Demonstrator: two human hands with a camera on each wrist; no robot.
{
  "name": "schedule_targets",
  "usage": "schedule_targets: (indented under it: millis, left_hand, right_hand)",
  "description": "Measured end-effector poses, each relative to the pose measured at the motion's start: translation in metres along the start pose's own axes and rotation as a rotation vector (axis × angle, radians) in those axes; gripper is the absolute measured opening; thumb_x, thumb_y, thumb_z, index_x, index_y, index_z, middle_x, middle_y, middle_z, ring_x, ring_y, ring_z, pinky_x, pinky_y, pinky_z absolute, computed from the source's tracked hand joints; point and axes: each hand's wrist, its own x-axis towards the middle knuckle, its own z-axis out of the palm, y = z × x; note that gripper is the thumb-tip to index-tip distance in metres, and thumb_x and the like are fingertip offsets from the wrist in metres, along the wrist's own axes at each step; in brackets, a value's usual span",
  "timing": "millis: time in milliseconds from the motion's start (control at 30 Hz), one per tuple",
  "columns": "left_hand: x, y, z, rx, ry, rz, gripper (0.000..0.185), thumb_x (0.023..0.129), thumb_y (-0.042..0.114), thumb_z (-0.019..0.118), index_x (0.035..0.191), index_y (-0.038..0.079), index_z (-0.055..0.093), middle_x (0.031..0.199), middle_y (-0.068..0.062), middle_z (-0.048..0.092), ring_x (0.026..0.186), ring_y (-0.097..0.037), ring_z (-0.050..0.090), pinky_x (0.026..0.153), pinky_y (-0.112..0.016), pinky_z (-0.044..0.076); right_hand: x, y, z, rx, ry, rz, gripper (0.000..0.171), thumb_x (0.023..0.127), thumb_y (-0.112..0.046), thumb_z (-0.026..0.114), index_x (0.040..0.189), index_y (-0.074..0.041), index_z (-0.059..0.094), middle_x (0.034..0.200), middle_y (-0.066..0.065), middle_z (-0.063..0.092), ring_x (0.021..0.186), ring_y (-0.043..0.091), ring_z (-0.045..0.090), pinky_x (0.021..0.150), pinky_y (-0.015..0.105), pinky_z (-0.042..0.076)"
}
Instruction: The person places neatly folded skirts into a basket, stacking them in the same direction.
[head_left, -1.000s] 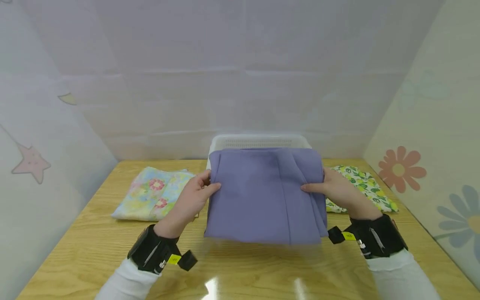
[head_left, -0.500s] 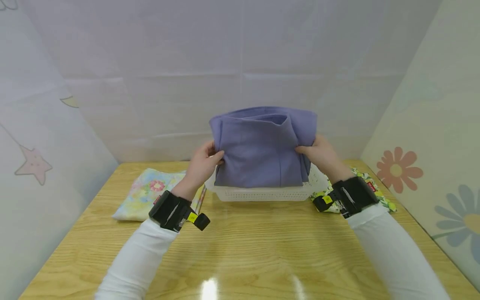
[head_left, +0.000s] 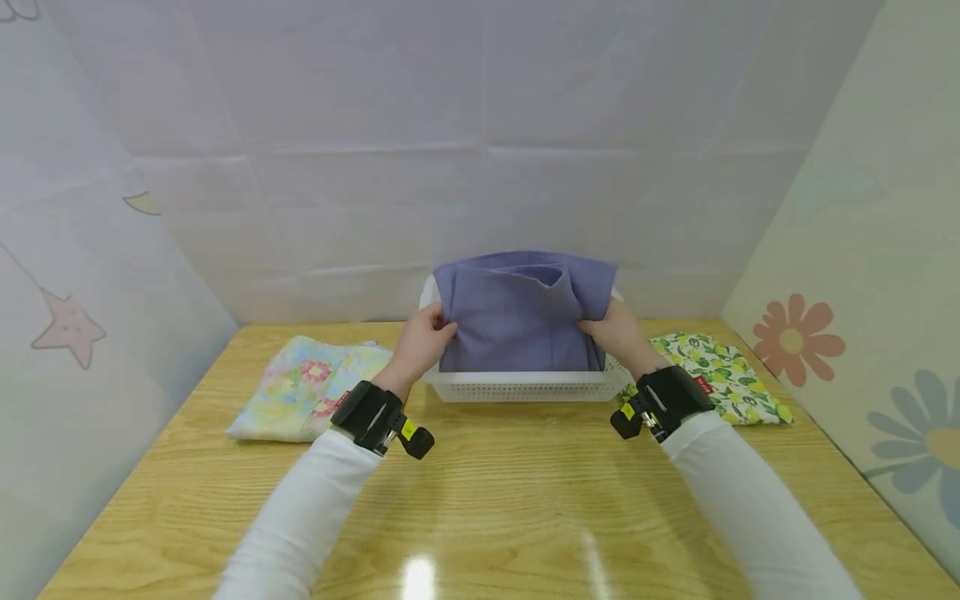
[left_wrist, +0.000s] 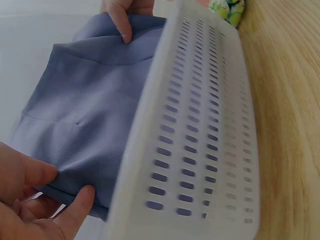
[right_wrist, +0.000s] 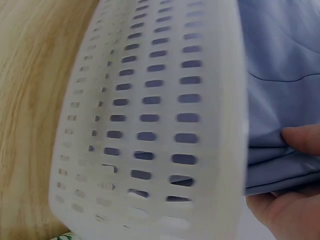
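A folded purple cloth garment [head_left: 517, 325] stands partly inside a white perforated plastic basket [head_left: 525, 388], its lower edge behind the front wall. Its top edge gapes in a fold above the rim. My left hand [head_left: 422, 342] pinches the left side of the cloth between thumb and fingers. On the opposite side my right hand [head_left: 619, 335] grips the other edge, thumb in front. In the left wrist view the purple cloth [left_wrist: 95, 110] rises past the basket's rim. Through the slots of the basket wall [right_wrist: 150, 110], purple shows in the right wrist view.
A pastel floral folded cloth [head_left: 300, 392] lies left of the basket on the wooden table [head_left: 510, 500]. To the right rests a lemon-print folded cloth [head_left: 723, 379], partly behind my right wrist. A pale wall [head_left: 480, 183] stands close behind the basket.
Both hands have carried the purple cloth forward, raised it over the basket, then lowered it partly inside. The two patterned cloths stay where they were.
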Motion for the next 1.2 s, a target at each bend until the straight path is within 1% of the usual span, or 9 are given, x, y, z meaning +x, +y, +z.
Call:
schedule_targets:
  millis: [100,267,633,733,800,867,933,1033,1200]
  left_hand:
    - [0.005,-0.005,0.005,0.056,-0.01,-0.035,0.01,0.104,0.008,0.056,0.098,0.0,0.059,0.09,-0.012,0.062,0.095,-0.029,0.066,0.084,-0.035,0.056]
    - [0.014,-0.013,0.015,0.175,-0.023,-0.041,0.026,0.102,0.007,0.056,0.079,0.008,0.045,0.08,-0.007,0.05,0.08,-0.022,0.055,0.071,-0.029,0.045]
    - [0.018,-0.011,0.025,0.238,-0.041,-0.052,0.025,0.099,0.004,0.048,0.076,0.009,0.039,0.075,-0.004,0.04,0.071,-0.018,0.045,0.062,-0.025,0.035]
    - [0.018,-0.01,0.026,0.241,-0.064,-0.083,0.015,0.101,0.008,0.045,0.088,0.002,0.049,0.084,-0.009,0.049,0.076,-0.021,0.048,0.067,-0.028,0.04]
    - [0.018,-0.01,0.026,0.231,-0.089,-0.11,0.022,0.104,0.012,0.043,0.106,-0.006,0.055,0.1,-0.017,0.058,0.087,-0.026,0.054,0.076,-0.034,0.046]
    - [0.019,-0.011,0.026,0.219,-0.113,-0.133,0.04,0.105,0.016,0.04,0.133,-0.012,0.05,0.128,-0.025,0.059,0.109,-0.031,0.059,0.094,-0.04,0.05]
    - [0.019,-0.012,0.027,0.208,-0.144,-0.154,0.053,0.106,0.018,0.039,0.149,-0.013,0.036,0.152,-0.03,0.046,0.129,-0.037,0.054,0.108,-0.046,0.046]
    - [0.021,-0.015,0.027,0.23,-0.181,-0.152,0.059,0.107,0.019,0.038,0.156,-0.013,0.027,0.162,-0.029,0.035,0.146,-0.039,0.044,0.119,-0.048,0.039]
    - [0.022,-0.017,0.03,0.282,-0.217,-0.121,0.048,0.108,0.019,0.039,0.146,-0.007,0.049,0.152,-0.024,0.052,0.138,-0.037,0.054,0.113,-0.048,0.045]
  right_hand:
    - [0.003,0.005,0.004,-0.076,0.001,0.007,0.059,0.096,-0.006,0.058,0.145,0.021,0.037,0.146,0.042,0.046,0.138,0.054,0.046,0.115,0.061,0.04]
    - [0.006,0.011,0.012,-0.145,0.001,0.009,0.058,0.092,-0.004,0.057,0.142,0.021,0.039,0.143,0.042,0.048,0.133,0.053,0.05,0.112,0.06,0.043]
    - [0.011,0.018,0.023,-0.228,0.019,0.02,0.052,0.094,-0.003,0.056,0.137,0.023,0.043,0.139,0.043,0.051,0.131,0.054,0.052,0.111,0.06,0.045]
    - [0.014,0.021,0.026,-0.242,0.008,0.028,0.054,0.096,-0.004,0.057,0.14,0.022,0.041,0.142,0.042,0.049,0.135,0.054,0.049,0.113,0.06,0.043]
    - [0.014,0.023,0.027,-0.252,0.004,0.023,0.053,0.098,-0.005,0.057,0.141,0.021,0.042,0.142,0.041,0.049,0.135,0.054,0.049,0.112,0.059,0.044]
    - [0.014,0.023,0.029,-0.258,0.006,-0.002,0.049,0.098,-0.005,0.058,0.138,0.021,0.045,0.139,0.041,0.052,0.131,0.053,0.052,0.109,0.058,0.046]
    - [0.014,0.024,0.03,-0.259,0.002,-0.041,0.046,0.099,-0.005,0.057,0.137,0.02,0.048,0.134,0.04,0.056,0.125,0.052,0.056,0.104,0.057,0.049]
    - [0.012,0.023,0.031,-0.243,-0.016,-0.093,0.042,0.1,-0.005,0.054,0.134,0.018,0.054,0.128,0.038,0.061,0.119,0.05,0.06,0.099,0.055,0.052]
    - [0.01,0.021,0.032,-0.225,-0.061,-0.083,0.039,0.104,-0.009,0.05,0.135,0.013,0.058,0.133,0.034,0.062,0.125,0.047,0.06,0.104,0.054,0.052]
